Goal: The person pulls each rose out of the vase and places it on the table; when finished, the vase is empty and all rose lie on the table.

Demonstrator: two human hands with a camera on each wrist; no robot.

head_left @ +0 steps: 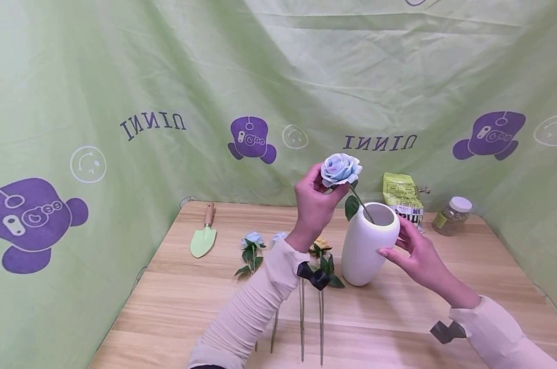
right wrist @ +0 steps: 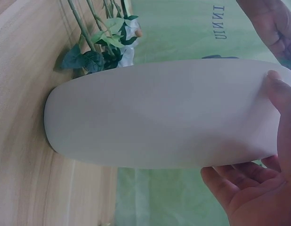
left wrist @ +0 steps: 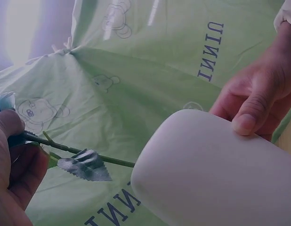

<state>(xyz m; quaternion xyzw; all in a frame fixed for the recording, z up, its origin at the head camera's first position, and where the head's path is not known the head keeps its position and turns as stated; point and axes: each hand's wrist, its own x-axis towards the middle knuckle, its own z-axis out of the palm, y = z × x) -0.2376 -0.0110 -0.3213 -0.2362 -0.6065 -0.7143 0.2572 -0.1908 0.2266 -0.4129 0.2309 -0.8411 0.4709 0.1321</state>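
A pale blue artificial rose (head_left: 340,169) is pinched just under its bloom by my left hand (head_left: 317,205). Its green stem (left wrist: 115,160) slants down into the mouth of a tall white vase (head_left: 367,251), which hides the lower end. A dark leaf (left wrist: 86,165) on the stem stays outside, above the rim. My right hand (head_left: 418,259) grips the vase near its top, with the thumb on the front and the fingers (right wrist: 235,179) around the far side. The vase stands on the wooden table, tilted slightly.
Several more artificial roses lie left of the vase, among them a blue one (head_left: 252,239) and a yellow one (head_left: 321,243). A green hand trowel (head_left: 203,241) lies farther left. Behind the vase stand a green packet (head_left: 400,192) and a white-lidded jar (head_left: 452,218). Green cloth (head_left: 204,169) hangs around the table.
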